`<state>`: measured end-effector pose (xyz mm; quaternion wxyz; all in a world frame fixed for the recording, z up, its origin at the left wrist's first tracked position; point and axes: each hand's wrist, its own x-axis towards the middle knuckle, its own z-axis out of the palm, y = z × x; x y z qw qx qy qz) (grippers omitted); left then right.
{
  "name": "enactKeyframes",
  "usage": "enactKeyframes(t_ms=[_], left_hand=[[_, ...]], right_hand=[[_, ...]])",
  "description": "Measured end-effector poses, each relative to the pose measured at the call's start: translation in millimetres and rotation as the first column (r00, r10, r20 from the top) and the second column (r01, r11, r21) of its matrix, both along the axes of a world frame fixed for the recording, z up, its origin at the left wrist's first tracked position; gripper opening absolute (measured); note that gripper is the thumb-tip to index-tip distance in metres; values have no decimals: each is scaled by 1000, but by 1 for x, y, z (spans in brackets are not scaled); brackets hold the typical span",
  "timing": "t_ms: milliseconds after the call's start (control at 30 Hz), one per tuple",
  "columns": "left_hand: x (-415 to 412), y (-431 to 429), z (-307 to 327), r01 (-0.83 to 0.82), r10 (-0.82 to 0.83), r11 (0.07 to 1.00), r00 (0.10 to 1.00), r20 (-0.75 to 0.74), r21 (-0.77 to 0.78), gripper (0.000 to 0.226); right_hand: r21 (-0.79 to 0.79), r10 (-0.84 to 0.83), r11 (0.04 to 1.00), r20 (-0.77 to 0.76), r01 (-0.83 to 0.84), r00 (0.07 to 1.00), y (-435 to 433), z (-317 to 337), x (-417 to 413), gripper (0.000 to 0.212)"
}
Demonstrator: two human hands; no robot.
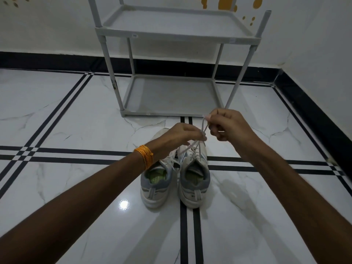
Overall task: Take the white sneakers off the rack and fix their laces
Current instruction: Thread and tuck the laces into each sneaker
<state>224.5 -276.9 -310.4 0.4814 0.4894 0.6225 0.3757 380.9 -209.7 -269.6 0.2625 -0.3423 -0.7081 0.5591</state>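
Two white sneakers stand side by side on the floor, heels toward me: the left sneaker [155, 185] and the right sneaker [194, 180]. Both have grey-blue heel trim. The laces [196, 144] of the right sneaker rise from its tongue to my hands. My left hand [182, 135], with orange bangles on the wrist, pinches a lace strand just above the shoe. My right hand [228, 126] pinches the lace loop a little higher and to the right. The left sneaker's laces lie loose across its opening, and its toe is hidden behind my left hand.
A grey two-shelf shoe rack [171, 96] stands against the white wall just beyond the sneakers, with nothing on either shelf. The floor is glossy white marble with black stripes [190, 235]. A black skirting [314, 115] runs along the walls.
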Motion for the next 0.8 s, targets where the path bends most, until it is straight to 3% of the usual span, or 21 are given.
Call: enactKeyframes(t_ms=[67, 167, 300, 367, 533, 600, 700, 733, 800], left_hand=[[4, 1, -7, 17, -16, 1000, 997, -73, 21, 31], [21, 4, -21, -55, 119, 976, 943, -311, 209, 20], [31, 5, -28, -10, 323, 881, 745, -584, 474, 19], [27, 4, -30, 16, 416, 822, 665, -621, 569, 18], [21, -6, -34, 118, 454, 737, 643, -616, 666, 32], [19, -6, -37, 198, 450, 710, 611, -651, 676, 21], [18, -4, -46, 257, 430, 717, 568, -702, 648, 15], [20, -4, -46, 195, 414, 752, 604, -681, 630, 15], [22, -3, -41, -13, 377, 843, 727, -574, 537, 18]], right_hand=[[-29, 4, 1000, -103, -7, 995, 0, 10, -5, 21], [-53, -14, 999, -154, 6, 988, 2, 14, -11, 21], [-195, -126, 978, -248, 77, 961, 7, 6, -15, 14], [-303, -223, 946, -341, 118, 913, 14, 2, -12, 10], [-569, -422, 814, -443, 116, 791, 35, -18, -4, 6], [-682, -469, 723, -369, 109, 803, 37, -33, -8, 7], [-763, -417, 627, -159, 156, 895, 33, -56, -11, 7], [-764, -378, 618, -84, 183, 922, 30, -61, -11, 11], [-653, -306, 703, 79, 281, 949, 21, -65, -8, 21]])
